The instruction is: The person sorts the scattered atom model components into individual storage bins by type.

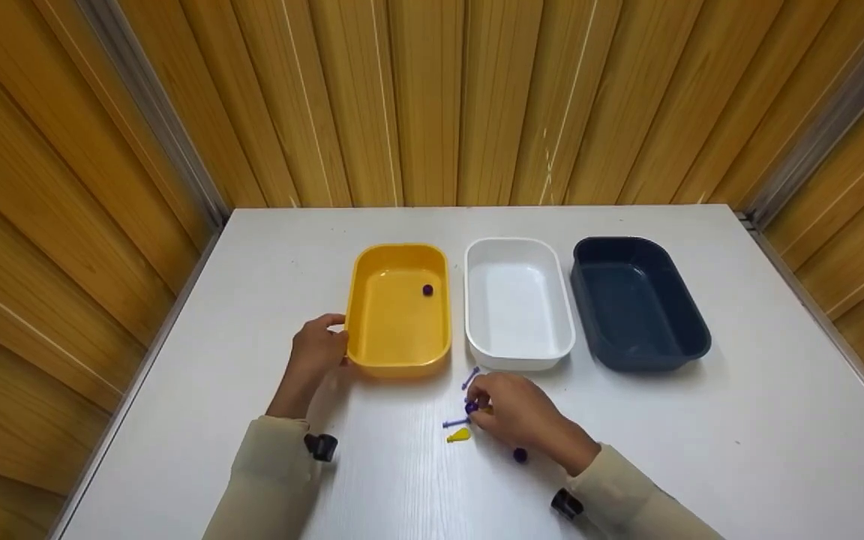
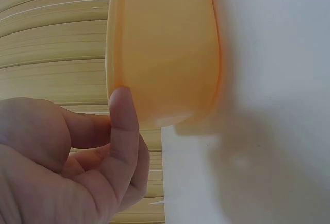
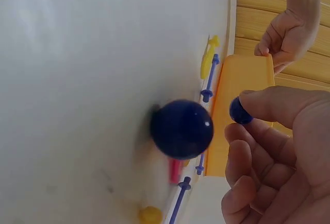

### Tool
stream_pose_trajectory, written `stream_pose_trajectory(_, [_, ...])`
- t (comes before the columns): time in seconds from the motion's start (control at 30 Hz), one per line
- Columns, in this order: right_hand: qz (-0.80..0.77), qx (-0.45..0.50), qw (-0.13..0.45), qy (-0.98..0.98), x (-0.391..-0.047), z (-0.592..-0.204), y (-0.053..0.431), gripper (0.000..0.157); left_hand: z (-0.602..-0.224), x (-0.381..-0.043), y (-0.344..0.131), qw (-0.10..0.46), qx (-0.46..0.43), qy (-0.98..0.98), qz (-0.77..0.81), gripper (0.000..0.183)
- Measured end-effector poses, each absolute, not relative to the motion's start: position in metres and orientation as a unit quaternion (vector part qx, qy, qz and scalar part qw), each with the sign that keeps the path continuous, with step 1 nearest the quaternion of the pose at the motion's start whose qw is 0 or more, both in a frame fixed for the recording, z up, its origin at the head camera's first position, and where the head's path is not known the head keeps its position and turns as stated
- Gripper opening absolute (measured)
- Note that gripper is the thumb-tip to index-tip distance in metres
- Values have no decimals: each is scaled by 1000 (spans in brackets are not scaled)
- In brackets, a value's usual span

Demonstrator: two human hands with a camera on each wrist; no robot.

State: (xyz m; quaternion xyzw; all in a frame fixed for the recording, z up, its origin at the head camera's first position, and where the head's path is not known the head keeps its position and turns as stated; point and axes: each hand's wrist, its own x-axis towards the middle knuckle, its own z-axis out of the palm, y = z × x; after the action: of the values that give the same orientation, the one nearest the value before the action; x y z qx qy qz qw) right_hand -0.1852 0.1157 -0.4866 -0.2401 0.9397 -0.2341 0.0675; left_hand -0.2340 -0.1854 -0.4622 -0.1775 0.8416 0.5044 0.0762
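My left hand holds the yellow bin by the rim of its left side. In the left wrist view one finger lies against the outer wall of the orange-looking bin. My right hand pinches a small dark blue ball between thumb and fingertips, low over the table in front of the white bin. Another dark ball lies on the table below the right wrist. A third ball sits inside the yellow bin.
Around the right fingers lie thin blue pegs and a yellow piece. The right wrist view also shows a red piece and a round yellow one. A dark navy bin stands right of the white bin. Wood-patterned walls enclose the table.
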Motion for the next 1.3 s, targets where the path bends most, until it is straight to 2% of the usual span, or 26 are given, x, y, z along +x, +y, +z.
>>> stream_pose_trajectory(0.37, [-252, -233, 54, 938, -194, -475, 107, 13, -462, -235, -184, 78, -182, 843, 500, 42])
stream_pose_trajectory(0.6, [-250, -233, 22, 940, -198, -470, 100, 13, -463, -233, -185, 64, -170, 850, 495, 42])
stream_pose_trajectory(0.8, [-253, -207, 31, 945, -204, -463, 92, 14, -463, -233, -185, 62, -168, 849, 496, 41])
stream_pose_trajectory(1.07, [-263, -224, -21, 938, -212, -460, 86, 14, -463, -234, -186, 69, -172, 848, 497, 42])
stream_pose_trajectory(1.3, [-267, -232, -33, 935, -216, -457, 81, 14, -463, -235, -185, 77, -180, 843, 501, 43])
